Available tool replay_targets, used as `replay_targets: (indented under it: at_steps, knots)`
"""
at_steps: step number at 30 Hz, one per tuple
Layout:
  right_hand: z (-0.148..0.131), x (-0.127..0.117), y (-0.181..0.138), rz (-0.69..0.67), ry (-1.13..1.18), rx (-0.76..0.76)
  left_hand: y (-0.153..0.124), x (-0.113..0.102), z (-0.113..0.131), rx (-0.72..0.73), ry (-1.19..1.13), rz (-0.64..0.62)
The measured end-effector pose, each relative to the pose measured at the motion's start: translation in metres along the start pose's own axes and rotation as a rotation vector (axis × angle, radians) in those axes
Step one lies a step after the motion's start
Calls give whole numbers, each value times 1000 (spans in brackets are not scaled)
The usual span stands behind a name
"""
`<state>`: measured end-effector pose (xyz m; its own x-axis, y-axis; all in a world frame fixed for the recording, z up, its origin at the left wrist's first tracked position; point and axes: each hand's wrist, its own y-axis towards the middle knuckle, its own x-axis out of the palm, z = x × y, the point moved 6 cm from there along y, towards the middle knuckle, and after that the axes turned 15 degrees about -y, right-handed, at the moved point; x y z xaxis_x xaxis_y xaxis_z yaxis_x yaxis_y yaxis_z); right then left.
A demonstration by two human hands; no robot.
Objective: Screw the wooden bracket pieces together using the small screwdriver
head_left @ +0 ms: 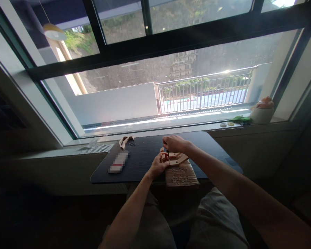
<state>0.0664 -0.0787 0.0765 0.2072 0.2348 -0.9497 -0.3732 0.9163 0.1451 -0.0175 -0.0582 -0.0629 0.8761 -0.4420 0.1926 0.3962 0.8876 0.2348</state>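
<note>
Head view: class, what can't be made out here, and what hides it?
In the head view:
Right hand: its fingers hide most of what they grip.
Wooden piece: its left end is partly covered by the left hand.
Flat pack: pixelation blurs its face.
Small dark bits: too small to identify.

Two hands (pixel 158 166), one tabletop (pixel 142 162) — one brown block (pixel 182 177)

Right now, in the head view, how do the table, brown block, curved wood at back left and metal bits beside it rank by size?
Largest to smallest, as they look:
1. Table
2. Brown block, partly covered
3. Curved wood
4. Metal bits
</note>
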Motion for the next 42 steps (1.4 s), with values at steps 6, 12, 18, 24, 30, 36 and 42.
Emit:
replay_targets:
  at_steps: [6, 12, 18, 24, 30, 36, 42]
  knots:
    - [-4, 1, 4, 0, 3, -21, -3, 3, 5, 4, -5, 14]
    - [-5, 0, 3, -4, 14, -19, -4, 3, 8, -2, 7, 19]
    - [-6, 0, 5, 3, 7, -31, -5, 4, 9, -11, -6, 31]
    - [-7, 0, 6, 1, -1, -28, -3, 1, 6, -14, -15, 41]
    - [-8, 0, 5, -2, -16, -35, 0, -2, 0, -5, -45, 35]
    - [-8, -2, 1, -16, -17, -13, 0, 1, 2, -9, -62, 20]
    - [-5, -3, -5, -14, -9, 16, -1, 3, 3, -10, -80, 16]
